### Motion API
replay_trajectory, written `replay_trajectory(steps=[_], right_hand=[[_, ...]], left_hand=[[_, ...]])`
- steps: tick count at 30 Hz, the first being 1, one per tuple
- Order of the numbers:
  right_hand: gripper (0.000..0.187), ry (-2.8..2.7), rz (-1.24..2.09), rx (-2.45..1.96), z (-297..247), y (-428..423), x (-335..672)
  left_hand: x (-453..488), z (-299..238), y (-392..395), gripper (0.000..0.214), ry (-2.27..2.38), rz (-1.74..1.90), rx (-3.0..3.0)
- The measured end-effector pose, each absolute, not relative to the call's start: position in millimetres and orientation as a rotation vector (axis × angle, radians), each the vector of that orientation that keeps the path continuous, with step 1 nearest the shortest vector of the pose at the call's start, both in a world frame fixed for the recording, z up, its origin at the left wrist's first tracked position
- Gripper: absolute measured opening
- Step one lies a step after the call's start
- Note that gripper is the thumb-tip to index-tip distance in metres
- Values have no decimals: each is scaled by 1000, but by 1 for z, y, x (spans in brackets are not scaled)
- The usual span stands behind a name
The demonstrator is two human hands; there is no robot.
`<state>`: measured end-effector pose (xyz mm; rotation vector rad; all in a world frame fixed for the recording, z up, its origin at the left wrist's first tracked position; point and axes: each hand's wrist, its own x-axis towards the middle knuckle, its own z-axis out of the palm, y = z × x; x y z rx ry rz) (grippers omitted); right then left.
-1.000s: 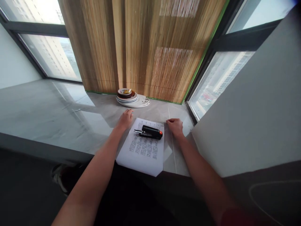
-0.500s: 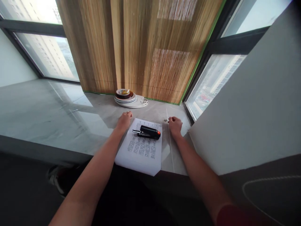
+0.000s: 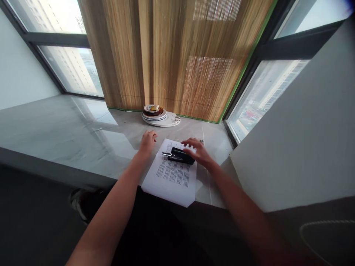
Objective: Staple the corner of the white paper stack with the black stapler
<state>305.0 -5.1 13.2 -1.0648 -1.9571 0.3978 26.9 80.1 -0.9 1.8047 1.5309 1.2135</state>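
A black stapler lies across printed sheets of paper on the windowsill, its silvery metal end pointing left. My right hand is over the stapler's right end, fingers apart and thumb at its top. I cannot tell whether the thumb touches it, and the orange patch at that end is hidden. Left of the paper, my left hand rests near the sill with loosely bent, slightly parted fingers and holds nothing. Small bits lie just beyond my right hand.
A stack of plates stands at the back of the sill, in front of a bamboo blind. A grey wall closes off the right side. The sill's front edge runs under the paper's near end.
My right hand has moved left from the sill beside the paper to the stapler, and its fingers have opened. My left hand's fingers have loosened. The view has shifted slightly.
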Motion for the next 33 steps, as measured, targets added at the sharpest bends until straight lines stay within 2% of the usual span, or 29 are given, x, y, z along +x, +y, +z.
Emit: replay_trajectory(steps=[3,9,15,22,28,33], right_hand=[[38,-2165,389,-1024,6,-13,289],[30,-2108,356,-1060,-10,-7,276],[28,-2067,394,-1017,-14,-2,276],[29,-2062,425,-979,-17,1,277],[28,-2039,415,-1005,-17,2,277],[27,-2039,419,-1006,-17,2,277]], left_hand=[[29,4,73,19,1511,1164,1867],[33,8,70,21,1449,1162,1980],[35,6,73,26,1332,1126,1586],[30,10,69,4,1153,1114,1370],[21,11,66,24,1292,993,1475],[15,11,66,30,1274,978,1671]])
